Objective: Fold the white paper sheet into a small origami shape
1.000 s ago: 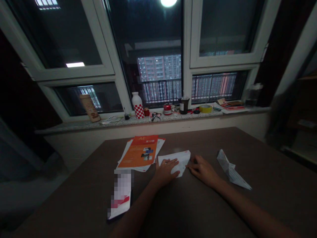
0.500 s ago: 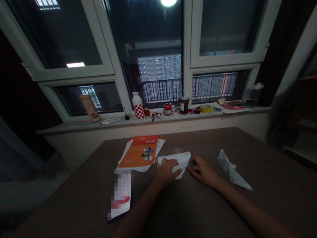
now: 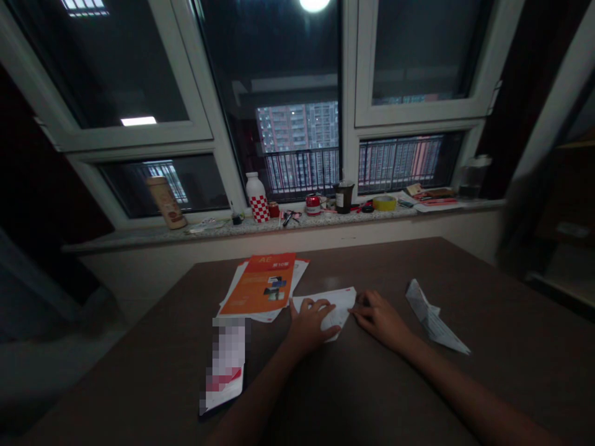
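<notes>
A folded sheet of white paper (image 3: 343,300) lies on the dark table, partly covered by my left hand (image 3: 307,328). That hand rests on the paper with its fingers apart and slightly bent, pressing it down. At the paper's right edge, my right hand (image 3: 379,321) has its thumb and forefinger closed on the border, its other fingers curled. Farther right lies a second folded paper piece (image 3: 431,319), pointed at its near end and printed with lines, apart from both hands.
An orange booklet (image 3: 260,282) lies on white sheets left of the paper. Nearer me is a phone-like flat object (image 3: 227,365) with a blurred face. Along the windowsill (image 3: 209,232) stand a checkered bottle (image 3: 258,201), a tan flask (image 3: 166,203), a dark cup (image 3: 344,198) and yellow tape (image 3: 384,203).
The paper's far right part lies slightly differently under my hands, its near edge a little lower. My left hand has shifted slightly nearer. My right hand stays at the paper's edge.
</notes>
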Demonstrator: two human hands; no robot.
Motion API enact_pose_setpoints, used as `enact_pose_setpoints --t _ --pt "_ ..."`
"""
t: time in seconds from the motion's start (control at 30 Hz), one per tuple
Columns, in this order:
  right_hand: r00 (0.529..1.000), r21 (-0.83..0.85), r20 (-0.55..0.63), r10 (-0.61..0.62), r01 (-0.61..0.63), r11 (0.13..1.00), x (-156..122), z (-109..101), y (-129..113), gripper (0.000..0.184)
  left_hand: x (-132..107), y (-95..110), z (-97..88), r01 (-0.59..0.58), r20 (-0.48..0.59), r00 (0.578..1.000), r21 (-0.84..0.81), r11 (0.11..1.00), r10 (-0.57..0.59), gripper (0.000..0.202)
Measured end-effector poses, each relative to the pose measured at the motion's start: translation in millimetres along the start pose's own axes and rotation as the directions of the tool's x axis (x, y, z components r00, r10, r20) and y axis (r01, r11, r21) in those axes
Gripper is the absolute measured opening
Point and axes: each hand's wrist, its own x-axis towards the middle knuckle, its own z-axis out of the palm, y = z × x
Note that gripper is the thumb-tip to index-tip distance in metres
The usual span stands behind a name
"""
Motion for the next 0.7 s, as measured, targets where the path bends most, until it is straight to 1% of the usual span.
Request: enact_pose_setpoints --t 0.23,0.4,0.7 --pt "0.994 -0.148 -0.077 0.081 -0.092 0.985 2.1 4.4 2.8 0.026 0.7 0.0 -0.2 -0.003 0.01 1.0 0.01 1.0 0.003 0.055" --pt "0.987 -0.235 -0.094 0.132 -0.151 0.96 4.0 3.1 -0.2 0.028 1.2 -0.3 0.4 0.002 0.013 1.0 -0.025 1.0 -0.002 0.055" --pt "0.97 -0.246 -0.06 0.238 -0.245 0.938 7.7 2.1 -0.5 0.03 0.4 1.4 -2.5 0.016 0.035 0.999 -0.019 1.0 -0.016 0.055"
